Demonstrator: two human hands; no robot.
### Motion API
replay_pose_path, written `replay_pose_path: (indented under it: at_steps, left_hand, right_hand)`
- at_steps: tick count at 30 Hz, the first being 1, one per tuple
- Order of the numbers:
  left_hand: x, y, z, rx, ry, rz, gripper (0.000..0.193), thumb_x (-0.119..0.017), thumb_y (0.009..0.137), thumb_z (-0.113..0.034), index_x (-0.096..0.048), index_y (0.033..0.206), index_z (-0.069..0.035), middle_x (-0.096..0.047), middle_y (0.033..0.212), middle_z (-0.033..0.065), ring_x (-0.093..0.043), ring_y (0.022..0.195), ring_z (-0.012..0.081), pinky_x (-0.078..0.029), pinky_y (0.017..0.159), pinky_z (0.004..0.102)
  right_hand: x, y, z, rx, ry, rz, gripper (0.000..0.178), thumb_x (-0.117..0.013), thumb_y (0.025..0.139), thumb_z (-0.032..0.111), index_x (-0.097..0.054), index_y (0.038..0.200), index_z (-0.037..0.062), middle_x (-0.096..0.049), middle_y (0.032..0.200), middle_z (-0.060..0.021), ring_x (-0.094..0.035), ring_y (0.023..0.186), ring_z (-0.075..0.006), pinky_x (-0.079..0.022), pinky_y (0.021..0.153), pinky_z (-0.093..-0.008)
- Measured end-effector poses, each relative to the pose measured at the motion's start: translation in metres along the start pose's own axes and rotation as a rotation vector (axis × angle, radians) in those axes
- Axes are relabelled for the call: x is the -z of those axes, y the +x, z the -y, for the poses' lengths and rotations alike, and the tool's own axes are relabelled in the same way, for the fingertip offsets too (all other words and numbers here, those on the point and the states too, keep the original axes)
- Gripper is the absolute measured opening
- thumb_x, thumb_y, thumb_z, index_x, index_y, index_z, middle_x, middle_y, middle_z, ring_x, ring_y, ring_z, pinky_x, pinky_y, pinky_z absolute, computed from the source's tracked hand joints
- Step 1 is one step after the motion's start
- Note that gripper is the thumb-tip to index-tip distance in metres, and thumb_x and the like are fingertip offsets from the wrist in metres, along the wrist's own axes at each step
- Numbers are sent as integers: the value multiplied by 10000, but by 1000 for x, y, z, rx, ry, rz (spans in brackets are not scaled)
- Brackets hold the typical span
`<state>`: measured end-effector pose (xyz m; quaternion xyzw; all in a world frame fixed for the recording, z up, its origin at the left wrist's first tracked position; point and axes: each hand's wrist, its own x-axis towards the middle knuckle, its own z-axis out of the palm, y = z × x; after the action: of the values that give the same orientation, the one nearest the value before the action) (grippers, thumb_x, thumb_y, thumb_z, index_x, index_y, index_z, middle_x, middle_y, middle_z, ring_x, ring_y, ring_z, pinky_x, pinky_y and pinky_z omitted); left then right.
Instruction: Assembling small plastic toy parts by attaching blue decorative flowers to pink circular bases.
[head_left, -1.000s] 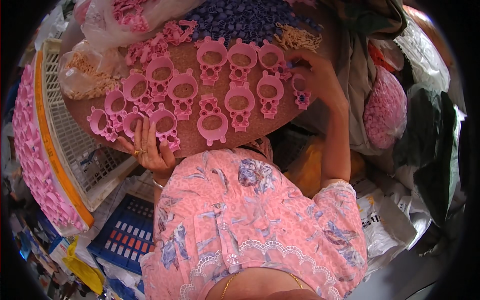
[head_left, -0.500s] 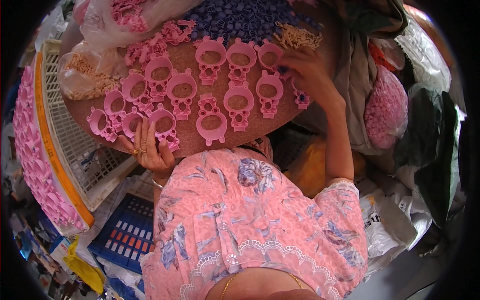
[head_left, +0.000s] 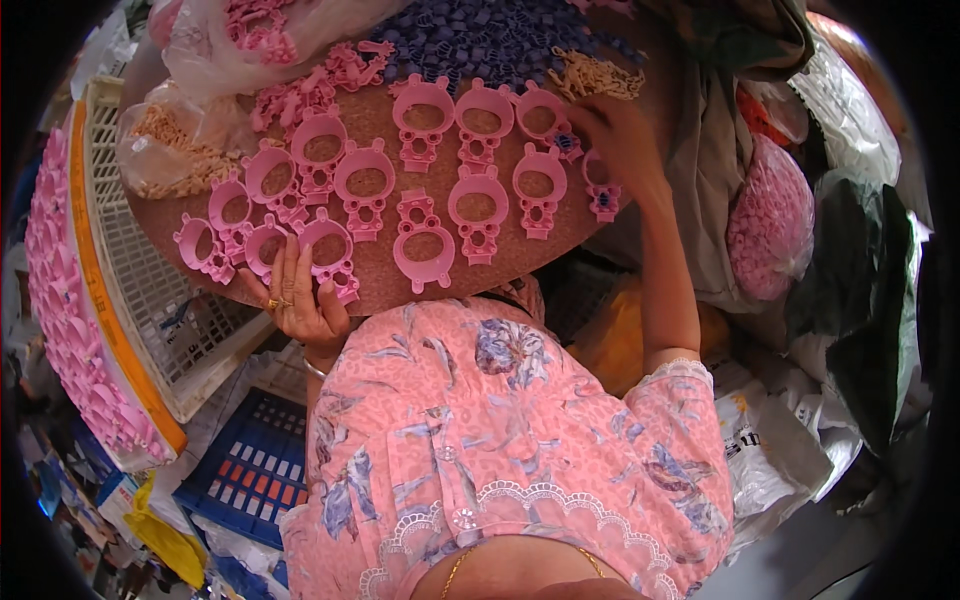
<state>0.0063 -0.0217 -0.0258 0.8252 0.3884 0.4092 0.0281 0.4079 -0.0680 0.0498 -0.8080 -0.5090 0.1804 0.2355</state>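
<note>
My left hand (head_left: 305,295) lies at the near left table edge, its fingers stretched out over two pink ring-shaped plastic parts with small ears. It grips nothing. At the far right my right hand (head_left: 618,138) hovers by a pink eared part (head_left: 541,112), fingers bent and apart, with nothing visible in them. Beside its fingers a small dark blue piece (head_left: 566,146) sits on that part's lower end. Another pink part (head_left: 601,180) below the hand also carries a dark blue piece (head_left: 604,200). Several more pink eared parts (head_left: 478,205) lie spread in rows, without blue pieces.
A heap of dark blue pieces (head_left: 490,40) covers the far table (head_left: 375,285), beside a cream pile (head_left: 598,76). Bags of cream (head_left: 175,150) and pink parts (head_left: 255,35) stand left. A white crate (head_left: 165,300) is beside the table; a pink-filled bag (head_left: 770,220) hangs right.
My right hand has drawn back slightly up and right, uncovering the dark blue piece on the far right pink part. My left hand has stayed put.
</note>
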Motion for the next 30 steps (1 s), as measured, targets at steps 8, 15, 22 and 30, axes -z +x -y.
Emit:
replay_pose_path:
  at_steps: [8,15,22,30]
  left_hand:
    - [0,-1,1,-10,17,3,392,-442,963,-212,-666,1190,16,-674,1222,148,-606,1188,306,-151,1180,607]
    - [0,-3,1,-9,17,4,393,-433,985,-230,-663,1191,13,-669,1235,150,-595,1204,312,-161,1179,604]
    - [5,5,-5,-45,-2,-57,433,-384,1022,-278,-653,1200,11,-669,1238,149,-534,1283,355,-133,1187,592]
    - [34,55,-26,-195,59,-1,316,-481,1005,-179,-660,1153,36,-694,1175,147,-619,1143,352,-332,1102,512]
  right_hand:
    - [-3,11,4,-34,-100,-23,300,-663,885,294,-733,952,10,-694,723,-119,-672,661,-210,-498,623,-344]
    - [5,17,-7,-59,-77,-21,353,-671,855,345,-738,912,4,-695,729,-141,-682,684,-261,-506,644,-373]
    - [7,19,-6,-79,-68,11,393,-657,829,394,-737,857,11,-670,686,-162,-674,657,-287,-497,634,-411]
    - [14,23,1,-141,-17,49,400,-692,831,400,-744,883,6,-677,686,-121,-649,637,-180,-484,602,-347]
